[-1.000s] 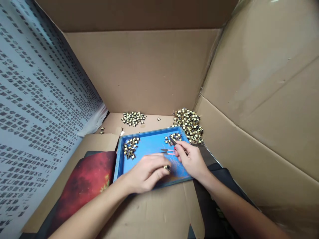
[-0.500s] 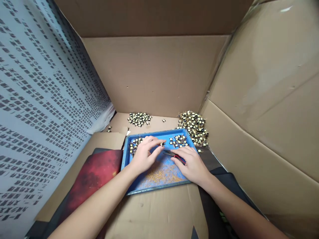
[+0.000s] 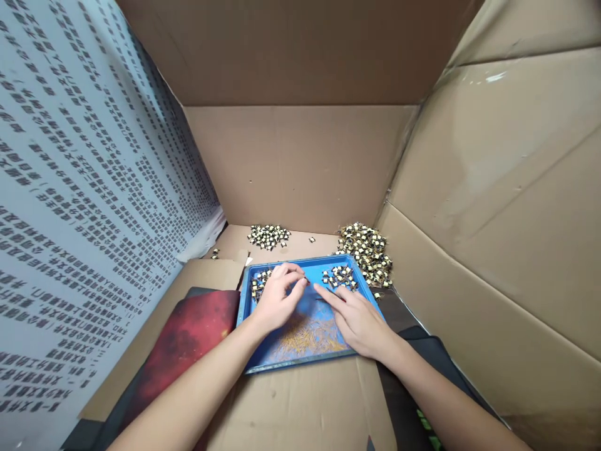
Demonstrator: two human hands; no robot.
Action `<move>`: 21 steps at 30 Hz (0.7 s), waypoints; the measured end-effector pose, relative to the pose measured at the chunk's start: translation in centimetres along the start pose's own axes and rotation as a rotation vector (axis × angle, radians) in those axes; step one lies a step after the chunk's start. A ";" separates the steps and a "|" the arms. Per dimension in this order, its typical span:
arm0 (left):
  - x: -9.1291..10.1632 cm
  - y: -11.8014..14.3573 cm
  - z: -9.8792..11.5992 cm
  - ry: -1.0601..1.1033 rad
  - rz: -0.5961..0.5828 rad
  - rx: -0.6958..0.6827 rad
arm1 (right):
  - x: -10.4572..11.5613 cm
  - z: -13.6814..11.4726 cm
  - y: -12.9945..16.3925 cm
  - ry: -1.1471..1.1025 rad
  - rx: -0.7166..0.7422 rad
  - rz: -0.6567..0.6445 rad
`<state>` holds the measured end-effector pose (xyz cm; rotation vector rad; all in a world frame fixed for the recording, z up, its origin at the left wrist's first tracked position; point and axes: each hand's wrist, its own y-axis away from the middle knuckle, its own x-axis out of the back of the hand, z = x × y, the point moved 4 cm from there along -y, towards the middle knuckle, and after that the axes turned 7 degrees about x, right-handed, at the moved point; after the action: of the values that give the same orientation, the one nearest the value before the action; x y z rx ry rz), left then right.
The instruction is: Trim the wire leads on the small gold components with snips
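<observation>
Over the blue tray (image 3: 300, 362), my left hand (image 3: 278, 300) is closed, with thumb and fingertips pinching a small dark component (image 3: 307, 282). My right hand (image 3: 360, 321) is wrapped around small cutting pliers (image 3: 332, 292). Its index finger is stretched toward the component, and the palm hides most of the tool. Inside the tray, small black-and-yellow coil components lie in a left group (image 3: 258, 285), partly behind my left hand, and a right group (image 3: 339, 276). Yellowish wire clippings (image 3: 307, 338) are scattered across the tray's front half.
Behind the tray are a larger heap of wired components (image 3: 365, 250) at right and a smaller pile (image 3: 268, 236) at left. Cardboard walls (image 3: 305, 169) enclose the back and right. A printed white sheet (image 3: 94, 207) hangs at left, above a red-and-black mat (image 3: 192, 329).
My right index finger has stretched forward, and the red plier handles are now hidden by that hand. The left hand keeps its pinch. The whole view has shifted slightly.
</observation>
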<state>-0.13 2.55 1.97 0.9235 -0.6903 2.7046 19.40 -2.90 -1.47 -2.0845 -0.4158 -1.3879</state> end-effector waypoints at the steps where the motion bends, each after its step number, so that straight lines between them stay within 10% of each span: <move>1: 0.0 0.1 0.1 -0.004 -0.007 -0.007 | 0.0 -0.1 0.0 -0.020 0.001 0.007; 8: 2.2 -4.8 -1.7 -0.304 -0.052 0.020 | 0.1 -0.2 -0.3 -0.167 -0.001 0.055; 14: 8.3 -9.3 -0.3 -0.396 0.228 0.098 | 0.1 0.0 -0.4 -0.215 0.006 0.064; 21: 7.6 9.9 6.9 -0.213 0.034 -0.191 | -0.1 0.2 -0.3 -0.226 0.013 0.087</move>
<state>-5.74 -9.16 7.87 1.1687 -0.9944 2.5346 19.33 -2.49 -1.56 -2.2299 -0.4181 -1.1017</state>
